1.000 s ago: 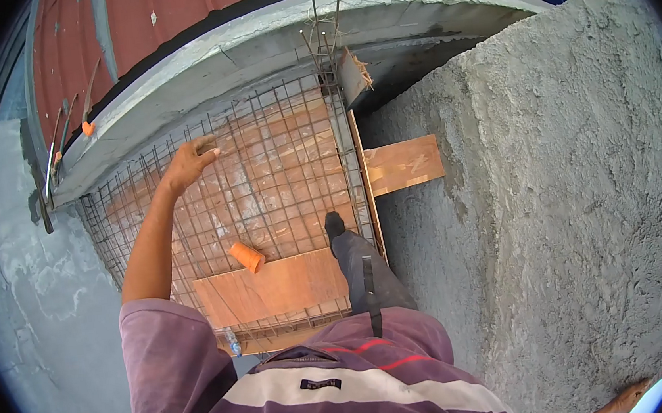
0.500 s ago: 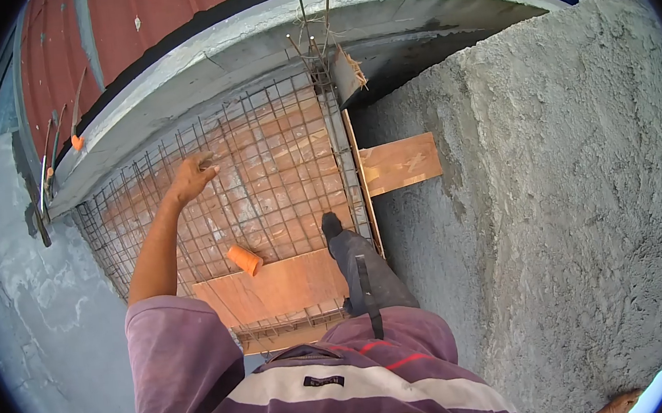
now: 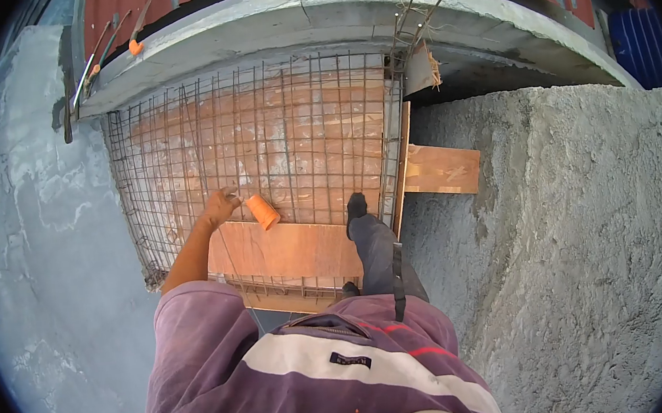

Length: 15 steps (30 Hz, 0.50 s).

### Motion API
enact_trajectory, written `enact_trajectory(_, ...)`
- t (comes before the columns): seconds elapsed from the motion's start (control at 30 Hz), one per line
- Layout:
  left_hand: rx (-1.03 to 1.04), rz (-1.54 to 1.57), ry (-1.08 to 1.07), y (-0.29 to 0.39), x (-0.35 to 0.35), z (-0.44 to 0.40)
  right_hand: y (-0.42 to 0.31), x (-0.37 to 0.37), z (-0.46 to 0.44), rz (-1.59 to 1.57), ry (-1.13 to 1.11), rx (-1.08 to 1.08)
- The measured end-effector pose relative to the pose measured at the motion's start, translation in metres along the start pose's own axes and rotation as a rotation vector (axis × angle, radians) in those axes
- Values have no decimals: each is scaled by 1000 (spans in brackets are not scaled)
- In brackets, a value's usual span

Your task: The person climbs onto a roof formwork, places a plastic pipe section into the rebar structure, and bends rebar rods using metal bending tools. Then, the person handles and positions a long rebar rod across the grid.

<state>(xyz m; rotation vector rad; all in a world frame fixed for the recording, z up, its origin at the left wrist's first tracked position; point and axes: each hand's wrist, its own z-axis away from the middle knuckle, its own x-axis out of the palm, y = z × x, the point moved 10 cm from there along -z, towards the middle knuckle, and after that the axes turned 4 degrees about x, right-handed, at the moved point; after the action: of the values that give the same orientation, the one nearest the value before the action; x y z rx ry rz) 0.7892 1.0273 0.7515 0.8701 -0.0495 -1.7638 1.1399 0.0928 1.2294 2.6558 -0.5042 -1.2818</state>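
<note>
My left hand (image 3: 222, 206) is stretched low over the rebar mesh (image 3: 304, 129), fingers slightly bent and apart. Its fingertips are beside the upper left end of a short orange pipe piece (image 3: 263, 212); whether they touch it I cannot tell. The pipe piece lies tilted at the edge of a plywood board (image 3: 287, 249) laid across the mesh. A thin dark line, perhaps a wire, runs past the hand toward my body. My right hand is out of the frame.
My dark boot (image 3: 356, 204) stands on the mesh's right side. Upright rebar ends (image 3: 413, 19) stick up at the far right corner. A plank (image 3: 443, 169) juts toward the rough concrete wall (image 3: 590, 245). Tools with an orange end (image 3: 135, 47) lie on the far left ledge.
My left hand has come down and nearer, from over the mesh to beside the orange pipe piece. The view has shifted, and my right hand at the lower right edge has left it.
</note>
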Motion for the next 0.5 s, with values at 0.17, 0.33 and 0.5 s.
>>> enact_trajectory(0.17,-302,350,3,-62,47,115,-44,44,27,-93,-134,2)
enact_trajectory(0.33,-543,675,99,-171,127,219,-84,68,53,-148,-267,-5)
enact_trajectory(0.5,-799,895,-6,-226,210,304,-112,74,80,-177,-388,4)
